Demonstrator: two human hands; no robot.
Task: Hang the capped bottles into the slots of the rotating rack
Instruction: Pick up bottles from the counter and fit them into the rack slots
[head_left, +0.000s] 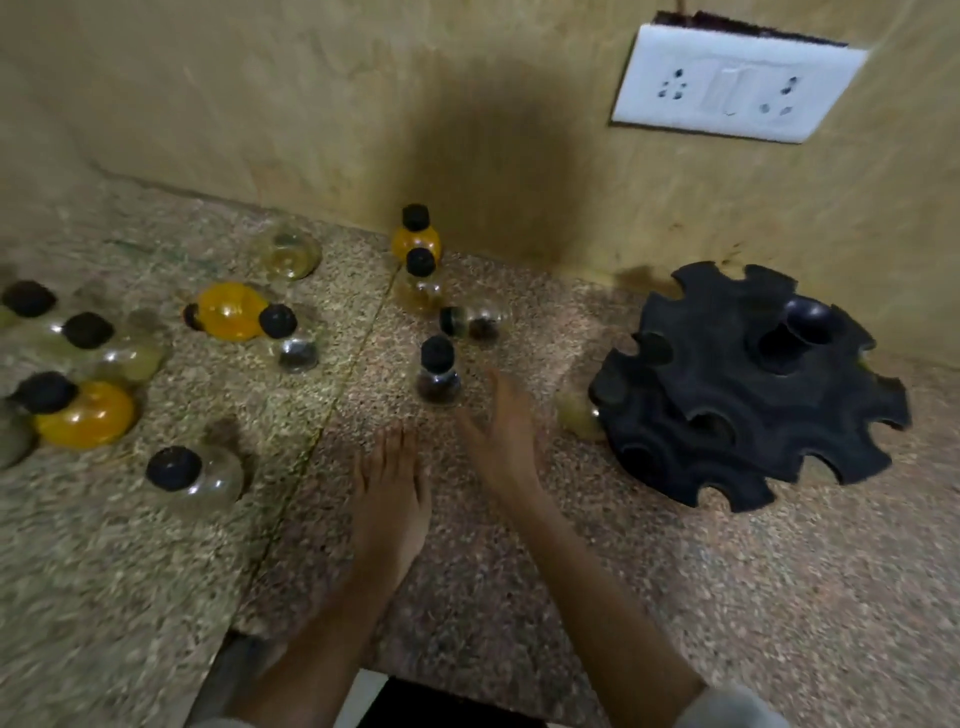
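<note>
Both hands, left hand (390, 499) and right hand (501, 431), are hovering open and empty, approaching the nearest capped bottle (439, 371) for hanging in the rack (748, 395).

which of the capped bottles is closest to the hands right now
The upright dark-filled bottle, just ahead of the right hand. The other bottles sit farther back or off left.

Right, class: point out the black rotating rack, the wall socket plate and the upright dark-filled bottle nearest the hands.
black rotating rack (748, 395): head view, on its upper tier.
wall socket plate (737, 83): head view, on the white face by the switch.
upright dark-filled bottle (439, 382): head view, on its glass body.
</note>
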